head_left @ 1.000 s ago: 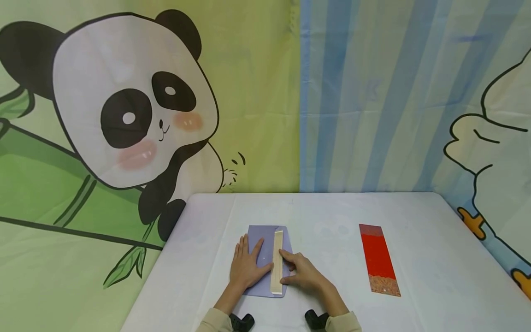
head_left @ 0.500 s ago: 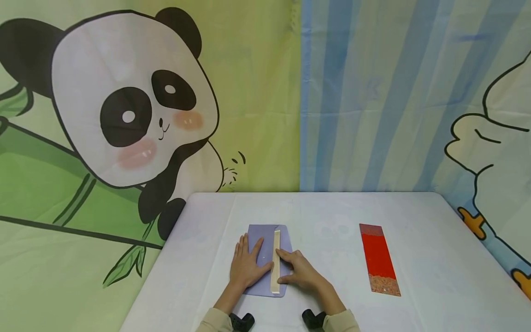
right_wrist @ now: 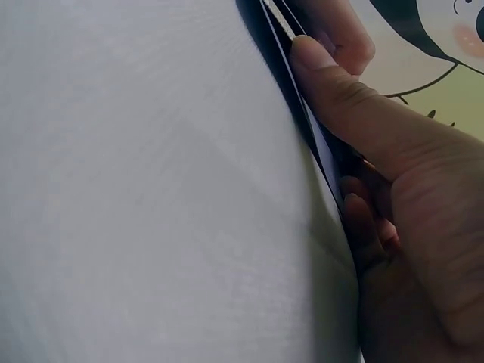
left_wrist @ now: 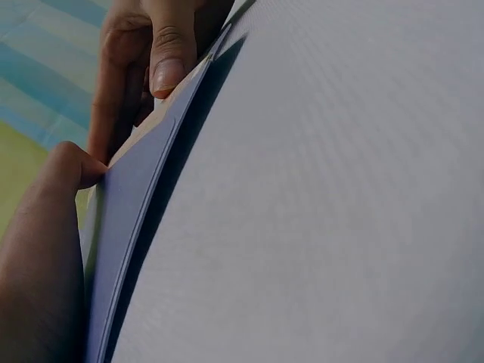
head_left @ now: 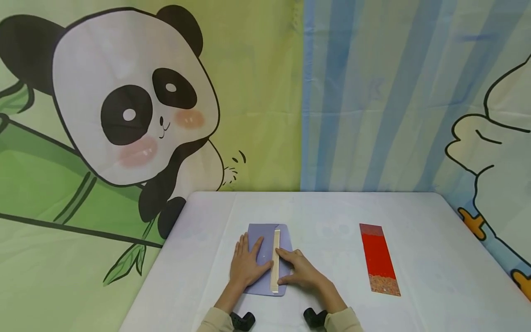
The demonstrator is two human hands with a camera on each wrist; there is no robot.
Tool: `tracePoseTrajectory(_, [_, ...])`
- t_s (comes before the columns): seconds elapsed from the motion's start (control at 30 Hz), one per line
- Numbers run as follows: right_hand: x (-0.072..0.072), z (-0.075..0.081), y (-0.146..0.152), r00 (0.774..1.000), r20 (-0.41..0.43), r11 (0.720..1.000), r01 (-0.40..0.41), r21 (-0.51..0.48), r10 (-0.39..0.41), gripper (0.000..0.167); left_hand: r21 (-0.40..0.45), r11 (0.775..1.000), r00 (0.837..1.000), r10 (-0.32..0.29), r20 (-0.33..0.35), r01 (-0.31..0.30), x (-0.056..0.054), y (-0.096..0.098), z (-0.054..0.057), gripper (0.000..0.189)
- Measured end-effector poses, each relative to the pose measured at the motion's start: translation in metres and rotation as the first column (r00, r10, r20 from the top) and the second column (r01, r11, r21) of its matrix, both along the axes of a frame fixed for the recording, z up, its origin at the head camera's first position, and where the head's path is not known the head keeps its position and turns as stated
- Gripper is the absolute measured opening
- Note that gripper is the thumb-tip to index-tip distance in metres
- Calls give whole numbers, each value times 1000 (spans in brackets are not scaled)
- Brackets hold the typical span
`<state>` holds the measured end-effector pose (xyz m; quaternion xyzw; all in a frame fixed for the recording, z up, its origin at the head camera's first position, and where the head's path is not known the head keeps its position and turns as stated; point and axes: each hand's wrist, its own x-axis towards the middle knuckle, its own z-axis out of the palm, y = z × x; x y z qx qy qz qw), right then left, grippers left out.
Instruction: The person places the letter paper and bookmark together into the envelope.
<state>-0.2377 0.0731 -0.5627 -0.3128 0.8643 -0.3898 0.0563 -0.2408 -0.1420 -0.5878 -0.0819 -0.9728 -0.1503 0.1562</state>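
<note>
A purple envelope-like paper piece [head_left: 259,288] with rounded right corners lies on the white table. Lengthwise along it runs a narrow cream strip [head_left: 275,260]. My left hand [head_left: 245,263] lies flat on the purple paper with fingers spread, its thumb tip at the strip's left edge. From the other side, my right hand [head_left: 302,271] holds the strip's right edge, bent index finger farther up and thumb lower down. In the left wrist view, the right thumb [left_wrist: 168,53] sits at the cream edge. The right wrist view shows the right thumb [right_wrist: 340,91] against the thin edge.
A flat red strip [head_left: 378,258] with a tan patterned end lies to the right on the white table [head_left: 323,212]. Black wrist devices [head_left: 242,322] show at both cuffs. Behind the table hangs a printed cloth [head_left: 257,92] with a panda.
My right fingers have shifted slightly left along with the strip's right edge, and the cream strip looks narrower than a second ago. My left hand has stayed in place.
</note>
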Motion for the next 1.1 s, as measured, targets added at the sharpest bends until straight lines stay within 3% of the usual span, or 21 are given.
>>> tracePoseTrajectory(0.4, [-4,-3,-11,998,-59,999,16,38,-13,90,7,1000,999,6,39,-6,0,-4,-2,84])
tracePoseTrajectory(0.6, [-5,-7,-14,988,-152,998,42,53,-34,91,13,1000,1000,0,18,0,-1,-2,-2,83])
tracePoseTrajectory(0.83, [-3,-13,-15,981,-169,995,98,23,-93,96,18,1000,1000,-8,4,8,0,-1,-1,83])
tracePoseTrajectory(1.1, [-2,-13,-17,976,-194,994,103,26,-97,96,18,1000,1000,-8,-2,8,0,-2,-1,84])
